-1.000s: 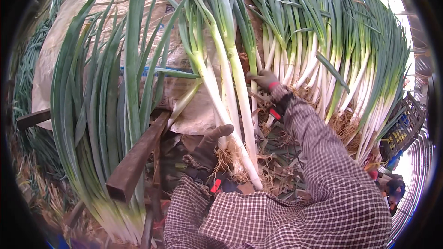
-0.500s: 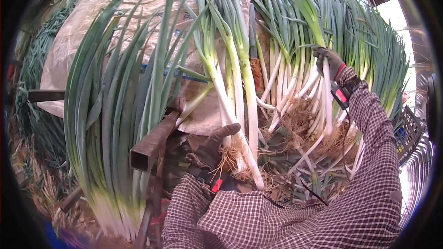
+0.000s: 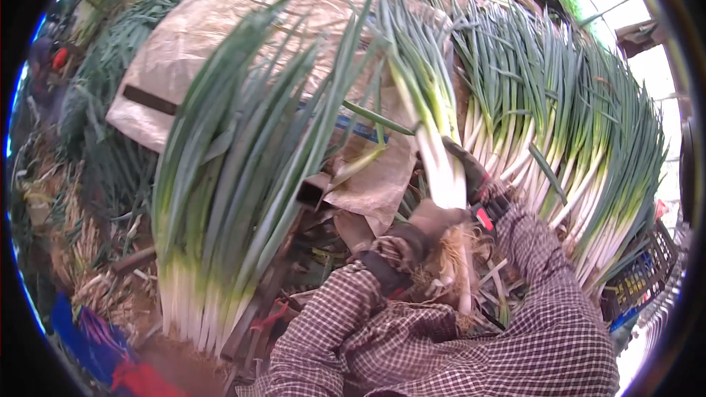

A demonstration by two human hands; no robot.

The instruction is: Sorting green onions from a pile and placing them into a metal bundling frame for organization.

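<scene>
A bunch of long green onions (image 3: pixel 441 169) leans in front of me, leaves pointing away and roots toward my body. My gloved left hand (image 3: pixel 437 220) is closed around the white stems just above the roots. Higher on the same stems, at their right side, my gloved right hand (image 3: pixel 474 169) is closed on the bunch; some of its fingers are hidden behind the stalks. The stringy roots (image 3: pixel 456 257) hang below my left hand. One loose stalk with a yellowing leaf (image 3: pixel 357 165) lies left of the bunch, by a square metal tube (image 3: pixel 312 192).
On the left, a row of green onions (image 3: pixel 213 250) leans on a metal frame. Many more green onions (image 3: pixel 566 125) lie piled at the right. A pale woven sack (image 3: pixel 243 7) spreads behind the bunch. A black plastic crate (image 3: pixel 640 272) stands at the far right.
My right hand has come from the right-hand pile, where it held a stalk, to the middle bunch. My left hand has closed around the lower stems. The whole view has shifted.
</scene>
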